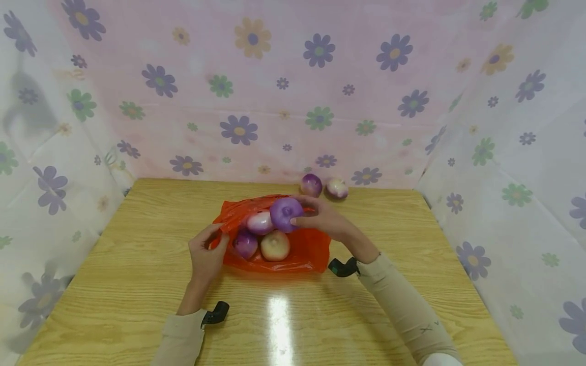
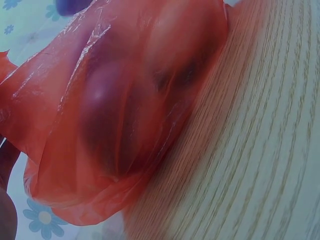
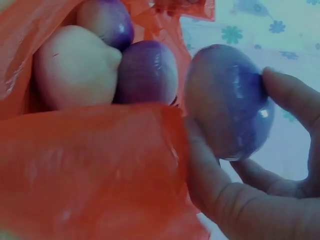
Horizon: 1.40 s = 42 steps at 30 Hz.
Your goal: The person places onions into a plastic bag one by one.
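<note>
A red plastic bag lies on the table with its mouth spread. My left hand pinches the bag's left edge between thumb and fingers. Over the opening, my right hand grips a purple onion, thumb on one side and fingers round the other; the right wrist view shows this onion beside the bag's rim. Inside the bag sit a pale onion, a purple onion and a purple-white onion. Through the film in the left wrist view, onions show only dimly.
Behind the bag, near the table's back edge, are another purple onion and a white-purple onion. The wooden table is bounded by flower-patterned sheets at the back and both sides.
</note>
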Tool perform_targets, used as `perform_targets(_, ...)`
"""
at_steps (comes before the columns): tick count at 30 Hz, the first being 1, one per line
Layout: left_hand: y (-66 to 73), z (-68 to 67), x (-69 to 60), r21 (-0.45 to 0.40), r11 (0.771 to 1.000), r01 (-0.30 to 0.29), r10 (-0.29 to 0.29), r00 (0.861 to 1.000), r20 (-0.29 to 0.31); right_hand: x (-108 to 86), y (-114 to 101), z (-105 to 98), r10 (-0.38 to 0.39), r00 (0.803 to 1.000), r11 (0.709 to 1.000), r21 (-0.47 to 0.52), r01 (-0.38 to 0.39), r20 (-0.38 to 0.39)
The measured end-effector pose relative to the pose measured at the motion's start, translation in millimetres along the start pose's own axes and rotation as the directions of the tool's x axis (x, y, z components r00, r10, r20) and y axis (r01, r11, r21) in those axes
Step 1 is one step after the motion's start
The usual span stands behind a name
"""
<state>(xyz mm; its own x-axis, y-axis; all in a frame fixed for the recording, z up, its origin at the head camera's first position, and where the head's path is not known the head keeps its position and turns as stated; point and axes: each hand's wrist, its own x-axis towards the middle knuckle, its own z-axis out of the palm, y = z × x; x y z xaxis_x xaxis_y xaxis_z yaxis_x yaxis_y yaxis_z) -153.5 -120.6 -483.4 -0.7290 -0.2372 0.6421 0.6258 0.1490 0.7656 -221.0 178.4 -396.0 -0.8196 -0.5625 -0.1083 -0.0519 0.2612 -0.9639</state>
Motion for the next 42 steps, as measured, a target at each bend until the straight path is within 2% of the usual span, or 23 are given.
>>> perform_targets(4, 14.0, 2.0, 2.5, -0.010, 1.000, -0.013, 0.013, 1.000, 0.008, 0.1, 7.4, -1.1, -0.004, 0.999, 0.995, -0.095, 0.001, -0.032)
perform_targets(9, 23.4, 2.7, 4.5, -0.016, 1.000, -0.020, 0.021, 1.000, 0.014, 2.9, 17.3, -2.3, 0.007, 0.997, 0.993, -0.121, -0.016, -0.073)
perform_targets(13, 20.1, 2.2, 3.9, -0.016, 1.000, -0.027, 0.027, 1.000, 0.016, 5.0, 22.5, -2.0, 0.040, 0.992, 0.989, -0.139, -0.056, -0.120)
perform_targets(20, -3.5, -1.6, -0.8, 0.000, 1.000, -0.001, 0.001, 1.000, 0.026, 5.6, 23.0, 1.0, 0.091, 0.974, 0.970, -0.205, -0.134, -0.208)
perform_targets(24, -8.7, -2.6, -1.8, 0.013, 1.000, -0.013, 0.012, 0.999, 0.033, 5.9, 23.4, 1.8, 0.109, 0.968, 0.966, -0.206, -0.157, -0.227)
perform_targets(32, -8.9, -3.1, -2.3, 0.018, 0.999, -0.030, 0.029, 0.999, 0.043, 4.8, 23.1, 1.2, 0.109, 0.969, 0.964, -0.214, -0.157, -0.223)
perform_targets(42, -4.0, -0.7, -1.3, 0.000, 1.000, -0.008, 0.008, 1.000, 0.029, 0.8, 16.2, -1.4, 0.124, 0.968, 0.967, -0.193, -0.167, -0.217)
